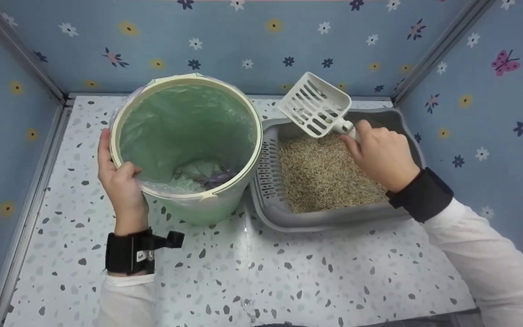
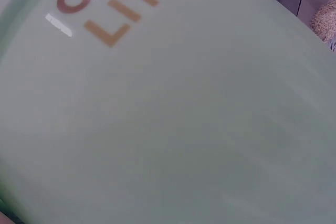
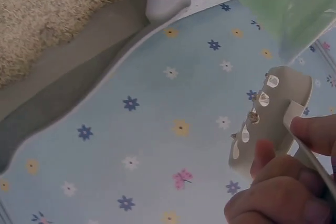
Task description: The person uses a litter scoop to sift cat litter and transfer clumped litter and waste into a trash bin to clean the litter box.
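Note:
My left hand (image 1: 123, 181) grips the near left rim of a pale green trash bin (image 1: 207, 213), thumb over the edge and fingers along its outside. A clear plastic liner (image 1: 189, 118) covers the inside, with crumpled bags at the bottom. Lettering marks the bin wall (image 2: 173, 119) filling the left wrist view. With my right hand (image 1: 382, 156) I hold a white slotted litter scoop (image 1: 314, 105) by its handle, above the back left of a grey litter box (image 1: 334, 220). Small clumps sit on the scoop's slots, seen also from the right wrist.
Tan cat litter (image 1: 325, 175) fills the box, beside a perforated ledge (image 1: 269, 172) on its left. The bin stands close against the box's left side. Blue floral panels (image 1: 225, 41) enclose the speckled white tabletop (image 1: 243, 277) at the back and both sides.

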`<state>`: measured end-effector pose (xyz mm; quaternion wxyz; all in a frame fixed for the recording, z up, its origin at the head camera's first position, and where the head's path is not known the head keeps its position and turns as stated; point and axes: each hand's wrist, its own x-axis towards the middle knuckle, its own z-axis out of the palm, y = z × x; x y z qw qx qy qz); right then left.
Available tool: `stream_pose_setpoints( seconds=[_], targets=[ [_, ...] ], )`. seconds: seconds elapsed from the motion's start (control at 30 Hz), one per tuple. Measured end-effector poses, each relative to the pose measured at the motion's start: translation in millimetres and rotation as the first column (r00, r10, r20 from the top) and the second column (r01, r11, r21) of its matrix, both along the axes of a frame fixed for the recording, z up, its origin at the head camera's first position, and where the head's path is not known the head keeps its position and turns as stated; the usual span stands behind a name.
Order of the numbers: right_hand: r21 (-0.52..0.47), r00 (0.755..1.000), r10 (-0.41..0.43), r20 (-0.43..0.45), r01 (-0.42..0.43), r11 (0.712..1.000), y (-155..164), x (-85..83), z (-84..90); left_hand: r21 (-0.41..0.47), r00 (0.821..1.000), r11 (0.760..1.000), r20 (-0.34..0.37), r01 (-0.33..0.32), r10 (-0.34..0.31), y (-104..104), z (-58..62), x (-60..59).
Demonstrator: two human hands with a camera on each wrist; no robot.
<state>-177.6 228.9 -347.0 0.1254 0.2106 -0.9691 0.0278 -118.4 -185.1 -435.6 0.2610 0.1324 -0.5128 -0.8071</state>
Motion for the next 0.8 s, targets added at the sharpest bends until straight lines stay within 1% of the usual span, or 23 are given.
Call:
stream_pose_setpoints(
  seconds=[0.07, 0.17, 0.3, 0.43, 0.5, 0.57, 0.7, 0.73, 0.8],
  targets=[
    [0.016, 0.998, -0.046, 0.050, 0.045, 0.999, 8, -0.8, -8.8, 0.015, 1.000, 1.000, -0.001, 0.002, -0.002, 0, 0.2, 0.9],
    [0.035, 0.985, -0.105, 0.133, 0.101, 0.994, 16, -1.5, -21.8, 0.039, 1.000, 0.999, 0.000, 0.001, -0.001, 0, 0.9, 1.7],
    [0.079, 0.953, -0.172, 0.249, 0.157, 0.985, 25, -3.6, -37.3, 0.055, 1.000, 0.998, 0.006, 0.006, -0.007, 1, 1.5, 1.3],
    [0.142, 0.903, -0.209, 0.376, 0.167, 0.976, 33, -9.8, -52.2, 0.043, 1.000, 0.999, 0.008, 0.006, -0.006, 1, 1.2, 1.0],
    [0.175, 0.871, -0.223, 0.437, 0.162, 0.971, 37, -13.6, -60.3, 0.045, 1.000, 0.999, 0.006, 0.006, -0.006, 1, 1.2, 1.0],
    [0.202, 0.832, -0.233, 0.503, 0.149, 0.968, 39, -17.7, -68.9, 0.053, 1.000, 0.999, 0.002, 0.007, -0.007, 1, 1.4, 0.9],
    [0.247, 0.774, -0.247, 0.583, 0.120, 0.961, 41, -24.9, -84.6, 0.047, 1.000, 0.999, 0.007, 0.005, -0.005, 0, 1.9, 0.7],
    [0.261, 0.764, -0.253, 0.594, 0.115, 0.958, 42, -26.5, -88.0, 0.051, 1.000, 0.999, 0.008, 0.006, -0.006, 1, 2.2, 0.7],
    [0.296, 0.761, -0.261, 0.594, 0.095, 0.951, 40, -29.9, -93.2, 0.052, 1.000, 0.999, 0.013, 0.008, -0.009, 0, 3.2, 1.0]
  ],
)
